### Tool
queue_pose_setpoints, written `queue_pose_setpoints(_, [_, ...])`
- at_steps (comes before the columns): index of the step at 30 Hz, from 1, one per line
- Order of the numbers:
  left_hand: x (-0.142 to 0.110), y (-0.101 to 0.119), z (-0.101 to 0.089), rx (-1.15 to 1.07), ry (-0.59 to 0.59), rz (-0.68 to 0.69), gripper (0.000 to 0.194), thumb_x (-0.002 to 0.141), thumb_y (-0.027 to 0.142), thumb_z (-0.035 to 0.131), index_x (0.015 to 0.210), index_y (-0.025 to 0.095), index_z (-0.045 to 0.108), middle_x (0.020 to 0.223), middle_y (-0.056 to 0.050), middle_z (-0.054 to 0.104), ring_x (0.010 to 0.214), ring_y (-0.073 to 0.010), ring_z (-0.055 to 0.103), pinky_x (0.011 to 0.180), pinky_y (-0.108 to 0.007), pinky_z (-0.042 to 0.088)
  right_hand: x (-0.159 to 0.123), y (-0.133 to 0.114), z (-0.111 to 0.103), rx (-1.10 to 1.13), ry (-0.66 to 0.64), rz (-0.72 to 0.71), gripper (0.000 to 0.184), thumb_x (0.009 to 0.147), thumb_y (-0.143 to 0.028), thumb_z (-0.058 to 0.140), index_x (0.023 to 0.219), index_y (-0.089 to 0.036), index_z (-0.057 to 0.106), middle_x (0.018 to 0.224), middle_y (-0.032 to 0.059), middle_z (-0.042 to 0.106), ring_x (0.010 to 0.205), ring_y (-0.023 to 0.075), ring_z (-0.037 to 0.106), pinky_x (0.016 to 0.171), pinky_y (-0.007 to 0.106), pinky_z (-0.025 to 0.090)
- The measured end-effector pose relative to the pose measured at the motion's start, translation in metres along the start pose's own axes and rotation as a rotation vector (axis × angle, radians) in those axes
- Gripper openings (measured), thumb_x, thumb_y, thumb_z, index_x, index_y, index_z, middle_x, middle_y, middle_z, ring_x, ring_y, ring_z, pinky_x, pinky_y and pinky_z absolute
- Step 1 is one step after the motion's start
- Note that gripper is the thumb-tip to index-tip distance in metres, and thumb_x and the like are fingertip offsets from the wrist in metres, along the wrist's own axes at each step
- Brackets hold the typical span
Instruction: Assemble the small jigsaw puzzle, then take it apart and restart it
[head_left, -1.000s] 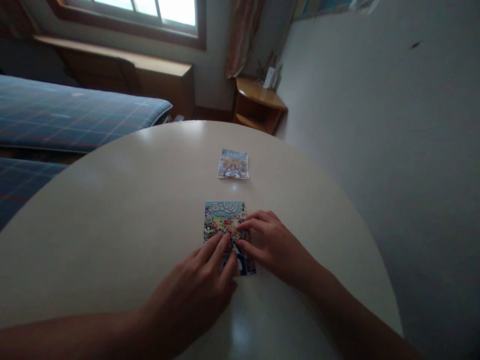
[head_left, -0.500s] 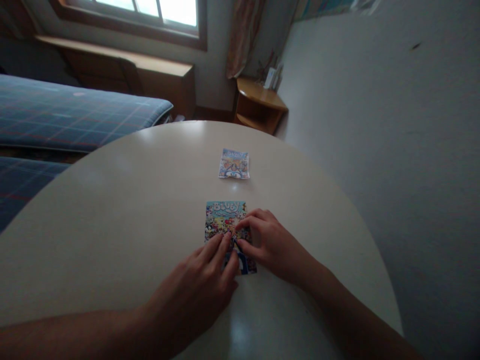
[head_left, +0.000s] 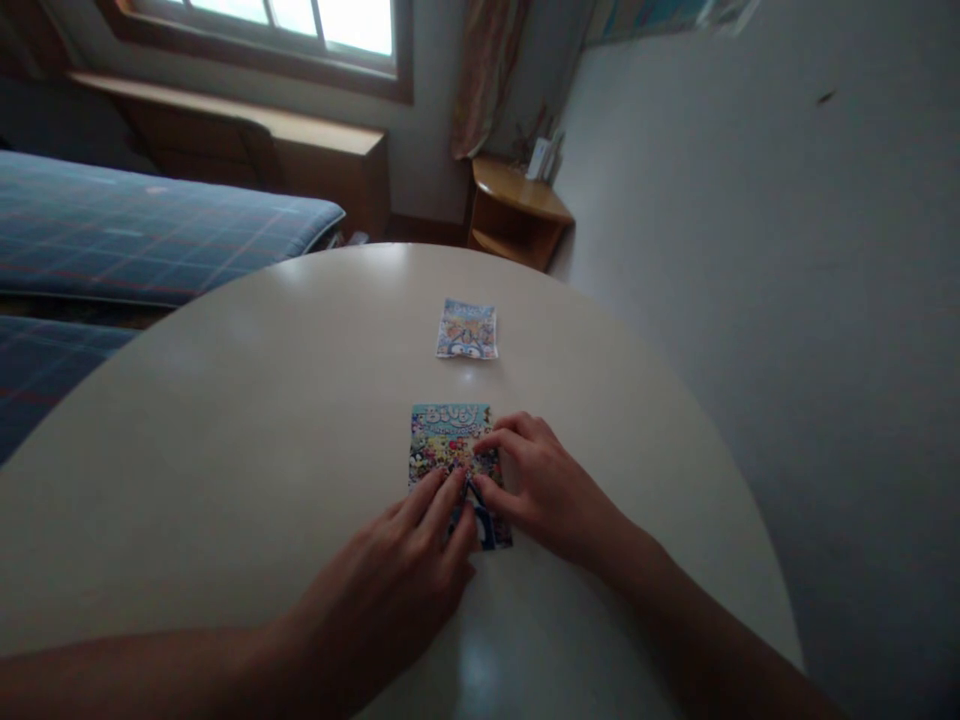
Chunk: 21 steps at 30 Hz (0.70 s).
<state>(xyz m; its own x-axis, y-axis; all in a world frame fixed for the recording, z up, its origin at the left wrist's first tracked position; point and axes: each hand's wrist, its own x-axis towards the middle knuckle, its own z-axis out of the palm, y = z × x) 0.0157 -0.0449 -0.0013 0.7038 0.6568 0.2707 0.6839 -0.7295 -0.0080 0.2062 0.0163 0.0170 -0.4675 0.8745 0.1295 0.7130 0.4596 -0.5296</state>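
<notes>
A small square jigsaw puzzle (head_left: 450, 435) with a colourful cartoon picture and white lettering along its top lies flat on the round table (head_left: 247, 440). My left hand (head_left: 412, 555) rests over its lower left part, fingers stretched out and tips pressed on the middle of the picture. From the right, my right hand (head_left: 536, 480) touches the puzzle with thumb and forefinger, which are bent and apart. I cannot make out a loose piece between them. Both hands cover much of the lower half. Beyond it lies a creased paper sheet (head_left: 466, 330) with a similar picture.
Left of the table is a bed with a blue plaid mattress (head_left: 165, 220). Behind stand a wooden desk (head_left: 322, 130) under the window and a corner shelf (head_left: 521, 190) with small items. A pale wall (head_left: 750, 250) runs along the right side.
The hands and puzzle stay almost as they were. My left fingertips have slid very slightly right, and my right hand has shifted only a little on the puzzle.
</notes>
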Motion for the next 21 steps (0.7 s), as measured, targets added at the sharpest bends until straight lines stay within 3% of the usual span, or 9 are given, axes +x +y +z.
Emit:
queue_pose_setpoints(11, [-0.0002, 0.0009, -0.0016, 0.001, 0.009, -0.01, 0.033, 0.092, 0.028, 0.053, 0.117, 0.007, 0.062, 0.126, -0.019, 0.063, 0.122, -0.0313, 0.056, 0.099, -0.043, 0.049, 0.0043, -0.0054, 0.0035, 0.026, -0.046, 0.012, 0.021, 0.078, -0.02, 0.067, 0.099, -0.019, 0.063, 0.11, 0.009, 0.056, 0.109, 0.0243, 0.05, 0.101, 0.042, 0.042])
queue_pose_setpoints(21, [0.0001, 0.0015, -0.0034, -0.02, -0.094, 0.024, 0.029, 0.095, 0.029, 0.051, 0.111, 0.011, 0.065, 0.125, -0.015, 0.063, 0.135, -0.033, 0.043, 0.108, -0.048, 0.039, 0.0081, -0.006, 0.0031, -0.015, -0.056, 0.009, 0.019, 0.077, -0.021, 0.069, 0.094, -0.018, 0.061, 0.104, 0.0079, 0.06, 0.103, 0.0242, 0.05, 0.096, 0.04, 0.041])
